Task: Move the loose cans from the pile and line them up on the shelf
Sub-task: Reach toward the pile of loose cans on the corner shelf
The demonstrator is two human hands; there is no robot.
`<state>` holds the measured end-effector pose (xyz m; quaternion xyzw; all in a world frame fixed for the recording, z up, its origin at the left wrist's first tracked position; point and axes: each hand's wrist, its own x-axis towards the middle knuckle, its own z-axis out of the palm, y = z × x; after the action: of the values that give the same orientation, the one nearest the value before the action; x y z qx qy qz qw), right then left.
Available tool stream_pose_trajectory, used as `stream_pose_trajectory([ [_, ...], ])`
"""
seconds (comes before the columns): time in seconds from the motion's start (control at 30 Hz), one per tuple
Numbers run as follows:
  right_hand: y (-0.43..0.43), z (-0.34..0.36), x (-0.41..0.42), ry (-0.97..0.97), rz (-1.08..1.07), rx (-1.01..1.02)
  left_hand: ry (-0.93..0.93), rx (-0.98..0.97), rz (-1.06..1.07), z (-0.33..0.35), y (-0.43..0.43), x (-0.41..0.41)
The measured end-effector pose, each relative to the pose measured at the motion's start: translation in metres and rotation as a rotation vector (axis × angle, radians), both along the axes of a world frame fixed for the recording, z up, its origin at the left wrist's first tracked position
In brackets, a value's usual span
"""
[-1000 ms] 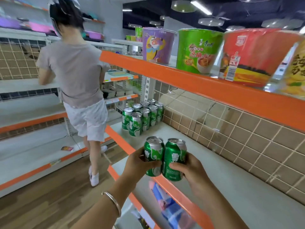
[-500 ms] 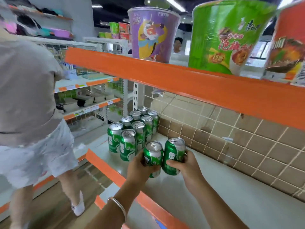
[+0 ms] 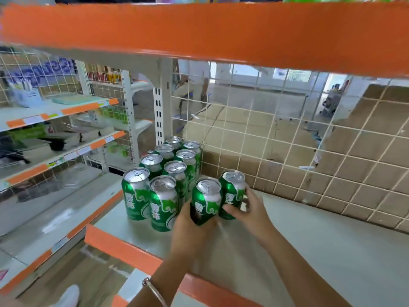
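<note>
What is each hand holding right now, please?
Left hand: grips the near can.
Right hand: grips the far can.

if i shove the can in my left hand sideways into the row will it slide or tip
Probably slides: the can is a smooth metal cylinder and the shelf looks flat and slick. Its tab looks unopened, so it is likely full and steady. Pushed near the rim it might tip, then roll.
</note>
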<state>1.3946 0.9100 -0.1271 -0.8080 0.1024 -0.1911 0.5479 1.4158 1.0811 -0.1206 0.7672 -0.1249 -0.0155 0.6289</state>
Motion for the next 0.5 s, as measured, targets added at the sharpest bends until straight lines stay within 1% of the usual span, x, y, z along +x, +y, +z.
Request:
stream_pose_trajectory([
  [0.13, -0.004, 0.006, 0.025, -0.013, -0.021, -0.157, 0.015, 0.011, -0.03, -0.004, 0.002, 0.004],
  [0.17, -0.003, 0.007, 0.034, -0.019, -0.029, -0.17, 0.018, 0.017, -0.038, -0.003, 0.003, 0.005],
  [0.27, 0.007, 0.015, 0.06, -0.048, -0.034, -0.119, 0.032, 0.01, -0.051, -0.001, 0.004, 0.002],
  [0.37, 0.017, 0.018, 0.088, -0.048, -0.058, 0.031, 0.041, -0.022, -0.062, 0.0, 0.005, 0.0],
  [0.4, 0.019, 0.019, 0.096, -0.038, -0.067, 0.052, 0.048, -0.026, -0.063, 0.0, 0.005, 0.0],
  [0.5, 0.013, 0.011, 0.114, -0.01, -0.066, -0.015, 0.07, -0.042, -0.061, 0.0, 0.005, 0.001],
])
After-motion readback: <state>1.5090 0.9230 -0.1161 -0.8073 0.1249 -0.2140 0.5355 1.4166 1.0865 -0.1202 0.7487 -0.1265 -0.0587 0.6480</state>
